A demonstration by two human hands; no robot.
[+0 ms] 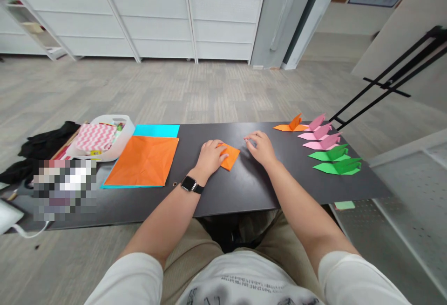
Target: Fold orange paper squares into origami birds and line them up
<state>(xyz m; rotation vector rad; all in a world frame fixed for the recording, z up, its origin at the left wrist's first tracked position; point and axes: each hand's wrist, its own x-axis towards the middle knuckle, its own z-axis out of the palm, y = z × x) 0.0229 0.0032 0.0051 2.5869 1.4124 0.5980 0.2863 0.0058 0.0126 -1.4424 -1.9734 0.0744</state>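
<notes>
A dark worktop (223, 198) stands on a grey patterned floor (209, 88), with tall white cabinets (150, 11) behind it. Near its middle lies one small folded piece of orange paper (230, 157), a corner pointing toward the right hand. The left hand (210, 158) lies over the left part of this piece, fingers together and thumb across its face; whether this grip pinches the paper or only presses it down, I cannot tell. The right hand (261, 147) is just beside, apart from the paper, its grip loosely curved and holding nothing. One watch (189, 184) with a black band is on the left wrist.

To the right, six folded paper birds form a row running down the worktop: one orange bird (291, 125) at the far end, three pink birds (319, 133), then two green birds (337, 166) nearest the person. To the left lies one large creased orange sheet (145, 160) over bright blue paper (157, 131), which shows along the far and near edges; how many sheets are beneath is hidden.

Beyond them, one white bin (124, 139) stands against the sheets' left side, holding a pink-and-white zigzag item (96, 137) among other things. Black cloth (49, 142) lies further left, and a pixelated patch hides part of that end. A white cable (30, 236) hangs over the near edge.
</notes>
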